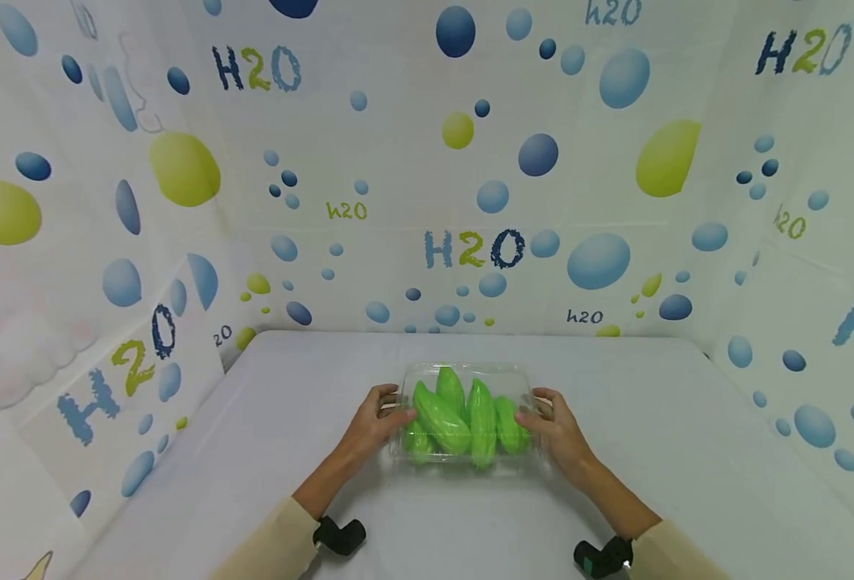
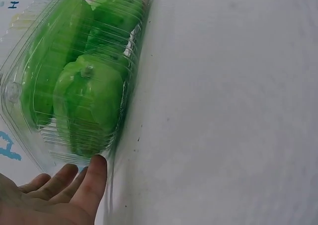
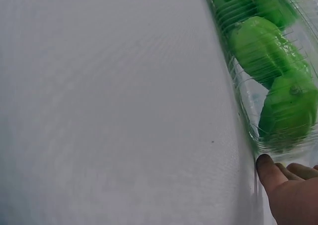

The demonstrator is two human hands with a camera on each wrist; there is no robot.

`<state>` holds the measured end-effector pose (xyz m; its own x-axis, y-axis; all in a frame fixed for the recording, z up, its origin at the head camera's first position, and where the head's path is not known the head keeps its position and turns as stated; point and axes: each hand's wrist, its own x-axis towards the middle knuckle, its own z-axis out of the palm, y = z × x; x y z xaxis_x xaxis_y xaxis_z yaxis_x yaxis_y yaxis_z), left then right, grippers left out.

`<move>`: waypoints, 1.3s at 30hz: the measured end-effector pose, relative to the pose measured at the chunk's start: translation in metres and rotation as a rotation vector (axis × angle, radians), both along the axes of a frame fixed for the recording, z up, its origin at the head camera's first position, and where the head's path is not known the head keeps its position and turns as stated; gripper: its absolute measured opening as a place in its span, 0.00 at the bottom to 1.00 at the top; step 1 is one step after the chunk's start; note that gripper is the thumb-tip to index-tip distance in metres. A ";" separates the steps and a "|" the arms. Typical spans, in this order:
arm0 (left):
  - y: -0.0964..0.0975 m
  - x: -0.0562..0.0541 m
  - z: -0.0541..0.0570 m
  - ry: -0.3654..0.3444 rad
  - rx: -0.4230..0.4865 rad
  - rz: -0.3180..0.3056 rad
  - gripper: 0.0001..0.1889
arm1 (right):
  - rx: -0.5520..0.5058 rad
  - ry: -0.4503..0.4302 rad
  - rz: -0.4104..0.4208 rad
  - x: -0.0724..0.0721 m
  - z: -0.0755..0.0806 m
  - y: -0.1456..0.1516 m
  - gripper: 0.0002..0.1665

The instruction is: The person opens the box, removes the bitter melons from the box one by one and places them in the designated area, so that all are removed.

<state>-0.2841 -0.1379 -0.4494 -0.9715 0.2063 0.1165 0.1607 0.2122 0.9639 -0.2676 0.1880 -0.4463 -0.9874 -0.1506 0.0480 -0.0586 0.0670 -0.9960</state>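
Note:
A clear plastic container (image 1: 463, 372) with ribbed sides rests on the white table, in the middle of the head view. Inside it lie several long, glossy green, ridged fruit-like pieces (image 1: 441, 417), some leaning over others. My left hand (image 1: 375, 423) holds the container's left end, thumb at the near side and fingers farther back. At the opposite end my right hand (image 1: 563, 435) holds it in a mirrored way. In the left wrist view, fingertips (image 2: 98, 168) meet the container's end low by the table. The right wrist view shows the thumb (image 3: 266, 166) right at its bottom corner.
A white cloth covers the table (image 1: 463, 524). Behind and at both sides stand white curtain-like walls (image 1: 398, 145) printed with blue and green drops and H2O lettering. A black wrist camera (image 1: 340, 536) sits at the left cuff, another black camera (image 1: 604, 557) at the right cuff.

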 end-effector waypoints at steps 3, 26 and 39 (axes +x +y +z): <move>0.000 0.001 0.000 -0.003 0.019 0.010 0.43 | -0.008 -0.026 -0.010 0.000 -0.001 -0.001 0.44; -0.007 0.005 0.001 -0.014 0.060 -0.060 0.45 | -0.169 -0.109 0.135 0.002 -0.002 0.007 0.38; -0.014 0.005 -0.001 -0.035 0.062 -0.080 0.54 | -0.251 -0.076 0.259 0.003 -0.007 0.020 0.63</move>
<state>-0.2796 -0.1515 -0.4505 -0.9559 0.2770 0.0980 0.1411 0.1402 0.9800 -0.2651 0.2085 -0.4528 -0.9201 -0.3894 0.0430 0.0334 -0.1875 -0.9817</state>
